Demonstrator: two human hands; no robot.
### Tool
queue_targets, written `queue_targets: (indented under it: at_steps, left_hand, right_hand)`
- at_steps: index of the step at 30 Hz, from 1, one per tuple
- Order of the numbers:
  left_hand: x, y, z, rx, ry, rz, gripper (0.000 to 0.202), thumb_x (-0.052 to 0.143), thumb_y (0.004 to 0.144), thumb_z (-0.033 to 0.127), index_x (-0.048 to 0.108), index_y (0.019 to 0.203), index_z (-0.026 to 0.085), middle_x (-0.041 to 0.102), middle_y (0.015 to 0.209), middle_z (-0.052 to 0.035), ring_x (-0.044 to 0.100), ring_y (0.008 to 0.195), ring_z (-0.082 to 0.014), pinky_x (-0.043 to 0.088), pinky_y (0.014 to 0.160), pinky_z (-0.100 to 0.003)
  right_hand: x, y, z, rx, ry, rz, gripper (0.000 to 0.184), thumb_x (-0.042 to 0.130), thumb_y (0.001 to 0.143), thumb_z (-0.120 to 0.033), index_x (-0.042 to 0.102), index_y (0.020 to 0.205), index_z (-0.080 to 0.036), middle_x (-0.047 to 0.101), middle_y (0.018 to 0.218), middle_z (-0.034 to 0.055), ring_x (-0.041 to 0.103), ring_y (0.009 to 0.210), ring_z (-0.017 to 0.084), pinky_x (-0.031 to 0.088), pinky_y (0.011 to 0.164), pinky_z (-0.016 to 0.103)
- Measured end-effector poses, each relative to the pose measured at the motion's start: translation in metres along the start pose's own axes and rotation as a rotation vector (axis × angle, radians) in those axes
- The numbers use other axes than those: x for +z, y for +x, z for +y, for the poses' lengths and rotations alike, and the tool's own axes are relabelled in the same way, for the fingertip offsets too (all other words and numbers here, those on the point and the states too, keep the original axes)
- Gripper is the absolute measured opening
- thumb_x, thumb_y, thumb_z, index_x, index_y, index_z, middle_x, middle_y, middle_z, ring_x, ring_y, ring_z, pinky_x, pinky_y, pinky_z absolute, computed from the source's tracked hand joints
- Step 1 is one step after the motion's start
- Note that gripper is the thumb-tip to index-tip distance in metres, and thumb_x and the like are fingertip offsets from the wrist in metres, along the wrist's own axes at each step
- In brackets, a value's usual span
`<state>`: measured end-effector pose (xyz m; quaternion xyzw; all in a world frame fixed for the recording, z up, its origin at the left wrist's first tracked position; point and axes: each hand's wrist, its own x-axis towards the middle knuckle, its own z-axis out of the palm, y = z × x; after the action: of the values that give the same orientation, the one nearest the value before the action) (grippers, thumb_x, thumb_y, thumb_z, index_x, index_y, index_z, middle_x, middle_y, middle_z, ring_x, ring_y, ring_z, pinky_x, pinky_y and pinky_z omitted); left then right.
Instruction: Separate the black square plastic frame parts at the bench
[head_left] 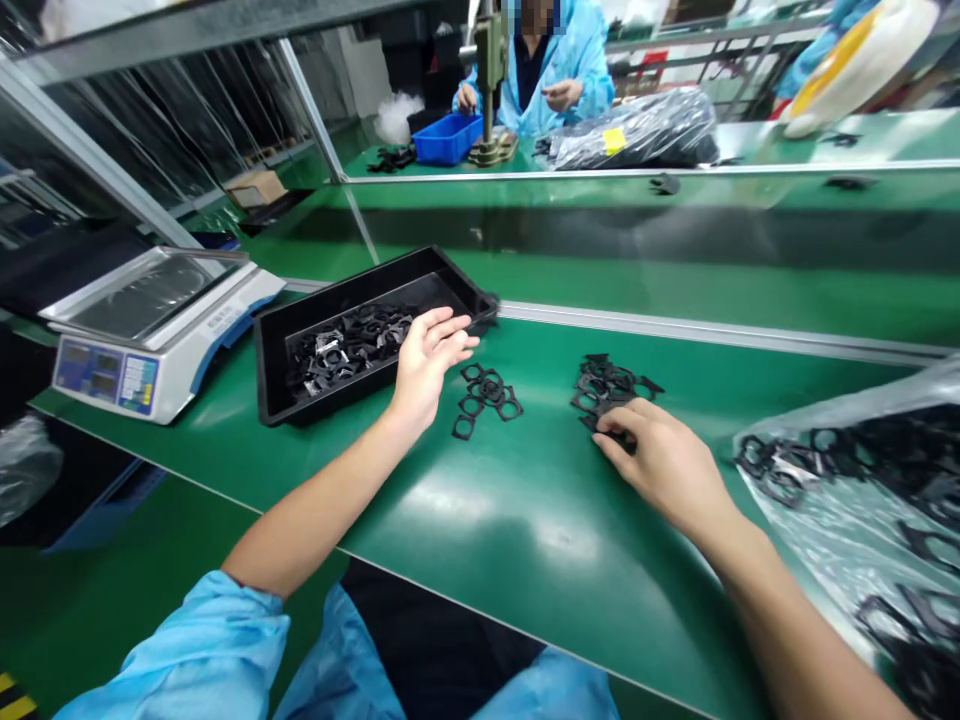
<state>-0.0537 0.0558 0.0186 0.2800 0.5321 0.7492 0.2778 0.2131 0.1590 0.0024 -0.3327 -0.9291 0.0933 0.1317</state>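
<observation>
My left hand (426, 358) hovers open, palm up and fingers spread, over the near right corner of a black tray (271, 378) that holds several black frame-shaped parts (346, 345). Just right of it a small cluster of black square rings (486, 393) lies on the green table. My right hand (660, 458) rests on the table at the near edge of a second pile of black parts (611, 385), its fingertips closed on one piece there.
A weighing scale (154, 325) stands at the left. A clear plastic bag of black parts (862, 480) lies at the right. Behind a metal rail, a person in a blue coat works at a press (491, 80) beside a blue bin (448, 137).
</observation>
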Motion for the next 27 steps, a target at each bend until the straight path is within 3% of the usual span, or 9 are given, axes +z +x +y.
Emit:
queue_targets:
  at_steps: [3, 6, 8, 11, 14, 18, 20, 23, 27]
  left_hand:
    - [0.000, 0.001, -0.005, 0.126, 0.021, 0.032, 0.045, 0.080, 0.078, 0.041, 0.057, 0.112, 0.023, 0.066, 0.132, -0.0103, 0.070, 0.115, -0.0206, 0.050, 0.102, -0.032]
    - [-0.005, 0.004, -0.009, 0.198, 0.098, 0.057, 0.036, 0.078, 0.079, 0.039, 0.060, 0.105, 0.023, 0.069, 0.123, -0.0078, 0.069, 0.113, -0.0195, 0.051, 0.100, -0.030]
    - [-0.004, 0.000, -0.013, 0.214, 0.238, -0.033, 0.026, 0.074, 0.081, 0.034, 0.063, 0.100, 0.021, 0.072, 0.110, -0.0061, 0.069, 0.104, -0.0184, 0.052, 0.094, -0.029]
    - [0.010, -0.009, -0.021, 0.223, 0.490, -0.337, 0.012, 0.066, 0.085, 0.028, 0.067, 0.093, 0.020, 0.073, 0.101, -0.0057, 0.068, 0.098, -0.0196, 0.052, 0.091, -0.032]
    - [0.041, -0.009, -0.030, 0.307, 0.653, -0.642, 0.009, 0.063, 0.086, 0.025, 0.070, 0.089, 0.020, 0.074, 0.101, -0.0065, 0.067, 0.100, -0.0222, 0.051, 0.096, -0.035]
    - [0.104, 0.007, -0.046, 0.388, 0.715, -0.918, 0.009, 0.065, 0.085, 0.026, 0.073, 0.088, 0.021, 0.075, 0.094, -0.0053, 0.068, 0.092, -0.0226, 0.052, 0.093, -0.037]
    - [0.137, 0.014, -0.055, 0.411, 0.733, -1.015, 0.009, 0.069, 0.082, 0.025, 0.074, 0.089, 0.022, 0.075, 0.093, -0.0046, 0.068, 0.090, -0.0223, 0.052, 0.093, -0.037]
    - [0.176, 0.018, -0.069, 0.474, 0.767, -1.145, 0.028, 0.079, 0.070, 0.019, 0.075, 0.098, 0.024, 0.077, 0.105, -0.0054, 0.067, 0.102, -0.0251, 0.049, 0.100, -0.039]
    - [0.202, 0.011, -0.079, 0.531, 0.871, -1.280, 0.034, 0.075, 0.068, 0.010, 0.076, 0.099, 0.024, 0.076, 0.105, -0.0065, 0.067, 0.103, -0.0277, 0.049, 0.097, -0.041]
  right_hand:
    - [0.001, -0.001, -0.002, -0.011, 0.020, 0.003, 0.016, 0.054, 0.092, -0.028, 0.068, 0.084, -0.023, 0.069, 0.089, 0.0076, 0.067, 0.079, 0.024, 0.049, 0.066, 0.034]
    - [0.002, -0.001, -0.003, -0.007, 0.012, -0.004, 0.014, 0.055, 0.092, -0.028, 0.067, 0.086, -0.022, 0.069, 0.089, 0.0076, 0.067, 0.079, 0.024, 0.049, 0.065, 0.033]
    - [0.001, -0.001, -0.005, 0.010, 0.003, -0.027, 0.013, 0.057, 0.092, -0.027, 0.067, 0.087, -0.022, 0.069, 0.090, 0.0075, 0.067, 0.081, 0.024, 0.049, 0.067, 0.033]
    - [-0.001, -0.004, -0.013, 0.050, -0.022, -0.073, 0.009, 0.059, 0.092, -0.024, 0.067, 0.089, -0.021, 0.068, 0.092, 0.0075, 0.067, 0.084, 0.024, 0.049, 0.070, 0.032]
    - [-0.004, -0.007, -0.025, 0.077, -0.047, -0.125, 0.008, 0.059, 0.094, -0.021, 0.067, 0.094, -0.020, 0.069, 0.096, 0.0081, 0.067, 0.089, 0.023, 0.049, 0.071, 0.030]
    - [-0.002, -0.011, -0.037, 0.079, -0.044, -0.187, 0.013, 0.057, 0.097, -0.020, 0.066, 0.106, -0.019, 0.070, 0.109, 0.0107, 0.067, 0.099, 0.023, 0.051, 0.079, 0.030]
    - [0.000, -0.013, -0.038, 0.067, -0.027, -0.208, 0.016, 0.057, 0.098, -0.020, 0.066, 0.110, -0.017, 0.070, 0.113, 0.0125, 0.067, 0.105, 0.025, 0.053, 0.084, 0.032]
    - [0.001, -0.016, -0.036, 0.042, 0.004, -0.217, 0.018, 0.056, 0.098, -0.018, 0.067, 0.113, -0.016, 0.070, 0.117, 0.0138, 0.066, 0.112, 0.026, 0.053, 0.090, 0.033]
    - [0.002, -0.018, -0.035, 0.000, 0.034, -0.223, 0.019, 0.055, 0.098, -0.017, 0.069, 0.112, -0.015, 0.070, 0.119, 0.0143, 0.066, 0.114, 0.027, 0.053, 0.091, 0.034]
